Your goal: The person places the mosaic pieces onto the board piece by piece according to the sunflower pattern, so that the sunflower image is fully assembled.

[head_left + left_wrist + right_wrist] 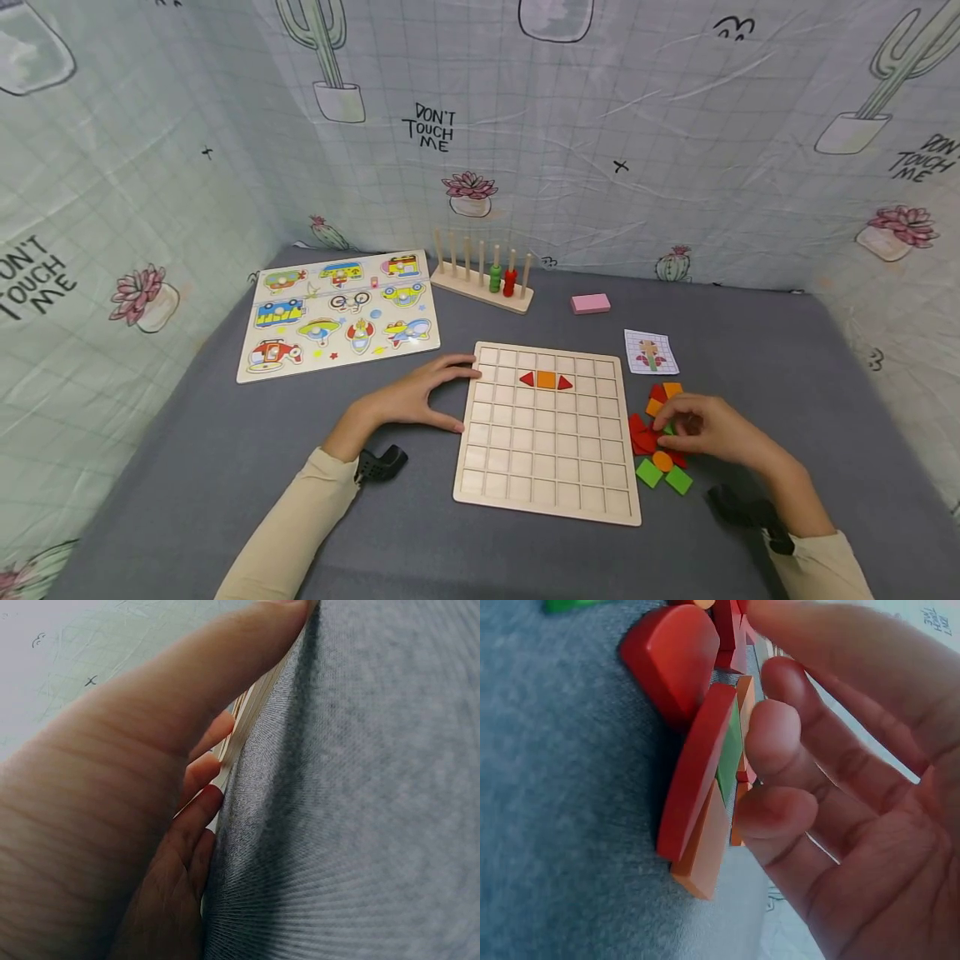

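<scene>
A pale wooden grid board [540, 454] lies on the grey table in the head view. Two red triangles [527, 379] flank an orange square [547, 380] in its upper part. My left hand [420, 393] rests at the board's left edge, fingers and thumb spread along it. Over a loose pile of shapes right of the board hovers my right hand [708, 429], fingers bent, thumb and fingertips close to the red pieces [641, 435]. In the right wrist view a red rounded piece [671, 660] and a red curved-edged piece [697, 772] lie beside the fingertips. No held piece shows.
A printed pattern card [651, 352] lies above the pile. Green squares [678, 480] and an orange disc [662, 461] sit at its near side. Farther back are a vehicle puzzle board [337, 317], a peg stand [480, 287] with green and red beads, and a pink block [591, 304].
</scene>
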The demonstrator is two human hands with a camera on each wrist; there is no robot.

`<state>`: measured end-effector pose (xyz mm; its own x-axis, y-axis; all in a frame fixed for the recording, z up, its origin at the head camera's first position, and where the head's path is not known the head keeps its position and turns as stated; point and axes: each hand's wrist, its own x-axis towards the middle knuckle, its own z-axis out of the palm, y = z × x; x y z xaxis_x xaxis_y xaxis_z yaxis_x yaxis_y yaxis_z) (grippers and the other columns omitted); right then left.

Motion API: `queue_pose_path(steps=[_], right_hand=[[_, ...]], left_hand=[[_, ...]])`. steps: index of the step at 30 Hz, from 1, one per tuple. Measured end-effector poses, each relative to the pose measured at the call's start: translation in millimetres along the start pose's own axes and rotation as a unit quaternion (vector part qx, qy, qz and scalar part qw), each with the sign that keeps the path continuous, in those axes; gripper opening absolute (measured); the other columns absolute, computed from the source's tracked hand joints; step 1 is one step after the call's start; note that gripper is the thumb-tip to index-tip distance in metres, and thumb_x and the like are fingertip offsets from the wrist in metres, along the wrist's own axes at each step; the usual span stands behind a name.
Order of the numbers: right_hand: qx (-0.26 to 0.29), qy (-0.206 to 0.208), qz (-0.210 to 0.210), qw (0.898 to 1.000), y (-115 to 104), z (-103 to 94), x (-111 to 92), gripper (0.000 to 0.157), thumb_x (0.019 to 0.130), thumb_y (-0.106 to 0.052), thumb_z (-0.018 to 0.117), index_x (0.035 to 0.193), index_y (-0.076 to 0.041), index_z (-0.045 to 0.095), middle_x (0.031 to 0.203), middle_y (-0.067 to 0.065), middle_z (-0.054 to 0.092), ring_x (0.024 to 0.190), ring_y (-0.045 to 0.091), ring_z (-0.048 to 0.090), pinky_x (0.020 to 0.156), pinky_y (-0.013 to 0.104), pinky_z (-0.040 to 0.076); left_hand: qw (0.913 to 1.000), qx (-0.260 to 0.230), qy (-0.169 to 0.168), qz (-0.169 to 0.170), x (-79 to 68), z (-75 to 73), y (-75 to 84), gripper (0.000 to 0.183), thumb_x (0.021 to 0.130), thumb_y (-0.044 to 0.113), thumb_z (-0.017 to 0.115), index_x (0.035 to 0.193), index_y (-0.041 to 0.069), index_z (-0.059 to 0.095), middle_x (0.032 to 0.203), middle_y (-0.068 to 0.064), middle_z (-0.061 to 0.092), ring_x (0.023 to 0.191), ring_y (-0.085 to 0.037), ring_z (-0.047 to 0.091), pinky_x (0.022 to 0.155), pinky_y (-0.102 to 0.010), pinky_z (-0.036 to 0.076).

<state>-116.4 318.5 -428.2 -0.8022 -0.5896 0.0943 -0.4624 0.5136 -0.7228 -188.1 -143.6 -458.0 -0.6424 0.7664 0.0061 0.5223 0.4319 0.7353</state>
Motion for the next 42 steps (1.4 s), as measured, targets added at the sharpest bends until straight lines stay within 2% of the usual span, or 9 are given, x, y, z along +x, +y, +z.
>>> queue_pose_path(steps=[6,13,23,30,37,42], right_hand=[[0.066,-0.059,-0.007,0.996,-0.1,-0.9,-6.4,0.018,0.082,-0.002,0.077,0.096,-0.007,0.067,0.074,0.000,0.058,0.056,0.011,0.051,0.048,0.022,0.044],[0.090,-0.093,-0.019,0.991,2.2,2.3,-8.5,0.018,0.082,-0.002,0.077,0.096,-0.007,0.066,0.080,0.007,0.058,0.057,0.012,0.048,0.050,0.021,0.043],[0.069,-0.086,-0.006,0.994,4.2,4.8,-6.5,0.019,0.081,-0.006,0.078,0.095,-0.007,0.065,0.072,0.004,0.055,0.055,0.009,0.047,0.050,0.021,0.042],[0.059,-0.075,0.000,0.995,4.4,5.9,-8.1,0.020,0.081,-0.007,0.079,0.095,-0.009,0.065,0.066,-0.004,0.052,0.054,0.006,0.046,0.048,0.020,0.042],[0.075,-0.076,-0.009,0.994,2.8,2.5,-6.3,0.021,0.081,-0.003,0.078,0.097,-0.008,0.065,0.066,0.000,0.051,0.054,0.009,0.047,0.048,0.020,0.041],[0.060,-0.068,-0.024,0.996,-0.2,-4.1,-1.9,0.022,0.081,-0.001,0.077,0.098,-0.009,0.065,0.069,0.000,0.053,0.054,0.010,0.047,0.047,0.020,0.041]], left_hand=[[1.0000,-0.001,0.000,-0.004,1.1,0.4,0.4,0.078,0.079,0.033,0.083,0.146,0.017,0.046,0.157,-0.005,0.027,0.145,-0.027,0.024,0.114,-0.051,0.024],[1.0000,0.001,-0.001,-0.003,0.8,0.5,0.2,0.078,0.079,0.033,0.083,0.145,0.016,0.046,0.157,-0.005,0.027,0.144,-0.027,0.025,0.114,-0.051,0.024],[1.0000,0.004,0.001,0.000,0.3,2.8,-2.0,0.077,0.079,0.036,0.082,0.145,0.018,0.046,0.157,-0.005,0.028,0.144,-0.027,0.025,0.113,-0.051,0.025],[1.0000,0.005,0.000,0.003,0.9,2.5,-2.4,0.078,0.079,0.036,0.082,0.146,0.018,0.046,0.157,-0.003,0.027,0.144,-0.026,0.025,0.114,-0.051,0.025],[1.0000,0.004,0.000,0.003,0.6,2.2,-2.1,0.078,0.079,0.035,0.082,0.146,0.018,0.045,0.157,-0.004,0.027,0.144,-0.027,0.025,0.114,-0.051,0.025],[1.0000,0.002,0.003,0.000,0.3,1.4,-1.9,0.078,0.079,0.034,0.083,0.146,0.018,0.045,0.157,-0.004,0.027,0.144,-0.027,0.025,0.114,-0.051,0.024]])
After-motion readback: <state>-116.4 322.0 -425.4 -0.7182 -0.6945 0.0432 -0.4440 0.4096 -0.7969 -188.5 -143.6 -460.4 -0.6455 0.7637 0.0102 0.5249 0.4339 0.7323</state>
